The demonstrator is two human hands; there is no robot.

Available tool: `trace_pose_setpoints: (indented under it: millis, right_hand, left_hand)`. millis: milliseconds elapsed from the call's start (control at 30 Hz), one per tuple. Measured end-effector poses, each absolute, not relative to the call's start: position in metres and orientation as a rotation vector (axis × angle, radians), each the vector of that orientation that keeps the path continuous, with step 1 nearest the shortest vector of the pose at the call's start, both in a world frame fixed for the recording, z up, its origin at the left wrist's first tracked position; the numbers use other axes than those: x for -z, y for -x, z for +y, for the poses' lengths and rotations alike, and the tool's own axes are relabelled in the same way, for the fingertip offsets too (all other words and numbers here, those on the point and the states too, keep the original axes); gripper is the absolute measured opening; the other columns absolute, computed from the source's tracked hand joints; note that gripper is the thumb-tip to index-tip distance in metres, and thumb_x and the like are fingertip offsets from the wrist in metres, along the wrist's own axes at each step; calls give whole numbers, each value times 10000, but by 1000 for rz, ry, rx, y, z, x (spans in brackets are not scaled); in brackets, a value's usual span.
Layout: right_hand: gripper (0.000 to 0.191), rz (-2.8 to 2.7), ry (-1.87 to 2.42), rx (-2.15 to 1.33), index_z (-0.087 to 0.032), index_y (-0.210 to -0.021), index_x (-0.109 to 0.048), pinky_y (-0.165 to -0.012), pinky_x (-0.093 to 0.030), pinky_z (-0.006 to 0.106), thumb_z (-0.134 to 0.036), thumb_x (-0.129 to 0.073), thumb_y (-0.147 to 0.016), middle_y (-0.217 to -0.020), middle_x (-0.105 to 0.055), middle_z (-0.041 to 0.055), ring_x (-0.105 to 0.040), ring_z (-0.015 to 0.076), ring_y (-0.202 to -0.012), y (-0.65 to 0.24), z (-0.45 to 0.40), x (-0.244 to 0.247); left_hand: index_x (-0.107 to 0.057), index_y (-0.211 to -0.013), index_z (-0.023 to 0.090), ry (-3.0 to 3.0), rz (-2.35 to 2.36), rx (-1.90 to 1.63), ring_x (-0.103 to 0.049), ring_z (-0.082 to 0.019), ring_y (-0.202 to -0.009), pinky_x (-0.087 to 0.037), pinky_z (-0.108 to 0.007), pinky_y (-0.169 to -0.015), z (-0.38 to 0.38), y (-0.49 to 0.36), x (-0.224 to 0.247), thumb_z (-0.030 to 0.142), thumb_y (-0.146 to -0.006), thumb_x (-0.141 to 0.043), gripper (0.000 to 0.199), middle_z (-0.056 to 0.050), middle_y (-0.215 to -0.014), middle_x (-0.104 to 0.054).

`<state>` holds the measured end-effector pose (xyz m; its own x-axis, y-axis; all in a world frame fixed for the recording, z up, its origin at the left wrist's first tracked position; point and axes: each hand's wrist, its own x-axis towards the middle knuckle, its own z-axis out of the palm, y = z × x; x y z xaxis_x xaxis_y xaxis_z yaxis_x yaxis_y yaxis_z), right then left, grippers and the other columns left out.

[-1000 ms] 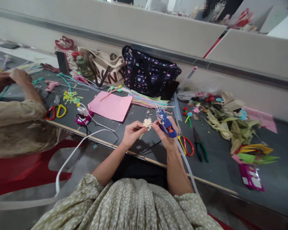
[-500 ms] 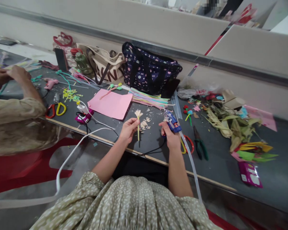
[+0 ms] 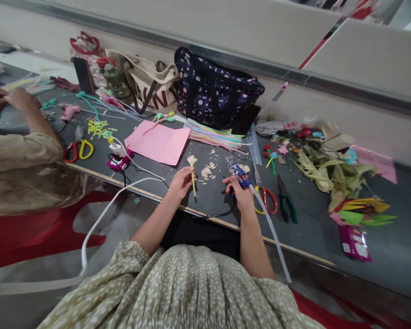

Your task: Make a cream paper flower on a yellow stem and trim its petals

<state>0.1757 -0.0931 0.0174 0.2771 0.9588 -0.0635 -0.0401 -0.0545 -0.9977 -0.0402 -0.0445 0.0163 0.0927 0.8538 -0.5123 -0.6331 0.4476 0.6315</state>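
My left hand [image 3: 181, 183] pinches a thin green stem topped by a small pale flower [image 3: 192, 160], held upright above the dark table. To its right, my right hand [image 3: 239, 189] is wrapped round a blue glue gun [image 3: 241, 174], with a long clear glue stick [image 3: 270, 228] trailing from its back toward me. Between the hands, small cream pieces [image 3: 208, 171] lie scattered on the table. A cream clump [image 3: 244, 168] shows just behind the glue gun. The gun's nozzle points away to the upper left, apart from the flower.
Pink paper [image 3: 160, 141] and pipe cleaners [image 3: 215, 136] lie beyond my hands. Red-yellow scissors [image 3: 267, 201], pliers [image 3: 287, 203] and dried husks [image 3: 339, 178] are at the right. A white cable [image 3: 106, 212] crosses the table edge. Another person's hands [image 3: 20, 98] work at far left.
My left hand and the flower have shifted slightly left. The glue gun has moved a little down and left, and the cream clump behind it now shows. The view has tilted slightly.
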Motion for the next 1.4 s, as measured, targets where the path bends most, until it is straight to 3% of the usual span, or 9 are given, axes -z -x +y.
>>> trace_pose_setpoints:
  millis: [500,933,1200,1400]
  right_hand:
    - [386,-1307,1373,-1037,-208,-831,-635,-466,-417,249,-589,-693,-811,-731,-696,4,-510,94,-446,-143,-110,-47]
    - [338,-1474,1456,-975,-208,-831,-659,-530,-442,259,-543,-701,-825,-689,-618,-17,-527,129,-543,-144,-112,-46]
    - [340,-1366,1460,-1027,-205,-842,-642,-462,-455,239,-538,-706,-807,-660,-679,-10,-540,109,-444,-138,-114,-53]
    - [345,-1303,1490,-1056,-212,-803,-624,-412,-446,222,-543,-717,-770,-560,-629,-30,-538,111,-412,-133,-113,-62]
  left_hand:
    - [-684,-775,129,-309,887,-1078,-588,-51,-530,-479,-154,-531,-54,32,-31,260,-516,-932,382,28,-631,-666]
    - [-701,-779,126,-396,849,-1068,-556,-49,-506,-450,-182,-532,-58,26,-34,291,-558,-917,351,30,-628,-654]
    - [-692,-747,121,-406,844,-1070,-548,-44,-515,-447,-175,-539,-60,24,-40,286,-544,-924,350,25,-636,-658]
    - [-687,-724,125,-411,842,-1076,-527,-45,-507,-442,-175,-528,-60,23,-44,279,-548,-924,333,22,-620,-647]
